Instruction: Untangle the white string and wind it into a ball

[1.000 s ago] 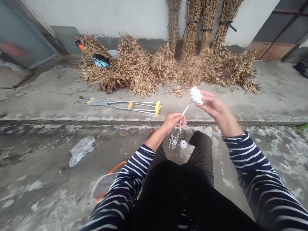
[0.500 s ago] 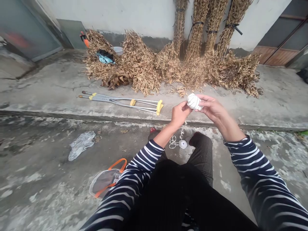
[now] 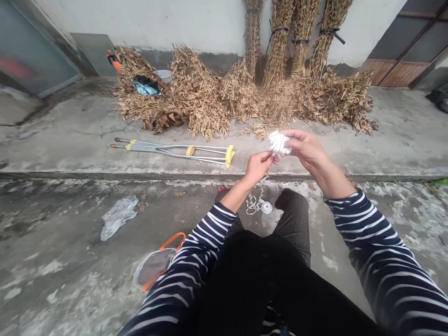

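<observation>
White wound ball: held in front of my chest, above my knees, level with the edge of the raised concrete step.

1. Right hand: my fingers curl around the ball from the right and grip it; thumb and forefinger close on its upper side.
2. Left hand: my fingers are pressed together and pinch the white strip that leaves the ball on its lower left. This hand sits just beside the ball and slightly lower.
3. Below the left hand the strip hangs down, thin and hard to follow, toward a loose white tangle on the concrete ground between my feet.
4. A small round white spool lies flat just beside the tangle.

Surroundings:
- A pair of metal crutches with yellow pads lies flat on the step, to the left of my hands.
- Bundles of dried plants lie and lean against the far wall.
- A crumpled clear plastic bag lies on the ground at left.
- An orange-handled bag rests near my left elbow.
</observation>
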The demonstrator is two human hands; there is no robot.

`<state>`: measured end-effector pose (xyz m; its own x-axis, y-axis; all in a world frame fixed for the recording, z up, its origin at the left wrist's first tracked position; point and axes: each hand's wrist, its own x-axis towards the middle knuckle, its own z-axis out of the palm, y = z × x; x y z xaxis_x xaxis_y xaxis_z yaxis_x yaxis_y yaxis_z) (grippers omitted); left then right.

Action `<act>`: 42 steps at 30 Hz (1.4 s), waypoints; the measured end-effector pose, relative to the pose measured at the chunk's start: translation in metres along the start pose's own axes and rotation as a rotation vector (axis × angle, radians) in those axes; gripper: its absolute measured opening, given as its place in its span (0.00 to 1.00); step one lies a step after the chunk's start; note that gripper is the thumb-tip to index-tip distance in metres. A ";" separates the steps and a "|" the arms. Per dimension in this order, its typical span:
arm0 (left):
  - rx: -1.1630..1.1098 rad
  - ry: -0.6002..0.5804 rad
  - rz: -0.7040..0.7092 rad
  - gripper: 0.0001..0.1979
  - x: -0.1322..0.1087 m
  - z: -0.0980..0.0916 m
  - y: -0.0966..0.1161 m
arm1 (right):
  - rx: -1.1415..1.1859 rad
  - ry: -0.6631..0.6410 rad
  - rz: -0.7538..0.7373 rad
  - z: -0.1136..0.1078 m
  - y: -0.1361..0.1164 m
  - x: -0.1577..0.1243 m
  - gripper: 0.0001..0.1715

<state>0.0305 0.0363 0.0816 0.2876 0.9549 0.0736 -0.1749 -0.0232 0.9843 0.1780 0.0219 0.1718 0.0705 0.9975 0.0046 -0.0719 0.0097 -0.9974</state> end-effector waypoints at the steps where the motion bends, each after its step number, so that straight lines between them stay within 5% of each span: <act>1: -0.049 -0.032 -0.038 0.04 -0.001 -0.001 0.000 | -0.029 0.005 -0.019 0.000 0.000 0.000 0.18; 9: -0.121 -0.170 -0.184 0.06 0.001 -0.012 -0.001 | -0.211 -0.017 -0.274 0.005 0.015 -0.001 0.18; 15: 0.017 -0.243 -0.326 0.10 -0.015 -0.018 -0.013 | -0.694 0.240 -0.599 -0.012 0.033 0.016 0.10; 18: -0.070 -0.310 -0.343 0.09 -0.027 -0.029 -0.016 | -0.848 0.218 -0.691 -0.024 0.044 0.023 0.09; 24: 0.033 -0.388 -0.299 0.27 -0.028 -0.044 -0.014 | -0.848 0.200 -0.722 -0.026 0.056 0.021 0.10; 34: -0.019 -0.477 -0.263 0.15 -0.039 -0.043 0.001 | -0.933 0.125 -0.738 -0.026 0.075 0.020 0.10; 42: 0.288 -0.501 -0.133 0.12 -0.010 -0.035 0.046 | -0.990 -0.043 -0.675 -0.023 0.106 0.014 0.17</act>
<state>-0.0135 0.0358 0.1209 0.7114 0.7006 -0.0552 0.1350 -0.0592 0.9891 0.1945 0.0349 0.0642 -0.2353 0.8134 0.5319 0.7647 0.4928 -0.4152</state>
